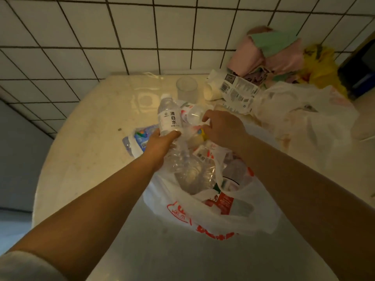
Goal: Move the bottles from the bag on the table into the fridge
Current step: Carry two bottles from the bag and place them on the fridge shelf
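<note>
**Bottles Coming Out of the Bag**

A white plastic bag (pixel 205 211) with red print sits open on the table (pixel 85 151), full of clear bottles. The left hand (pixel 160 142) is wrapped around a water bottle (pixel 169 116) just above the bag. Its white label reads 凉白水. The right hand (pixel 221 128) has curled fingers down among the bottles; I cannot tell if it grips one.

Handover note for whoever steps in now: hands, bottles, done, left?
Left hand grips a clear plastic water bottle with a white label, lifted above the white plastic bag with red print.
Right hand reaches into the bag's far side, fingers curled among the bottles; its grip is unclear.
More clear plastic bottles lie in the bag on the round pale table.
Fridge not in view.
Left: carry every bottle to the fridge.
</note>
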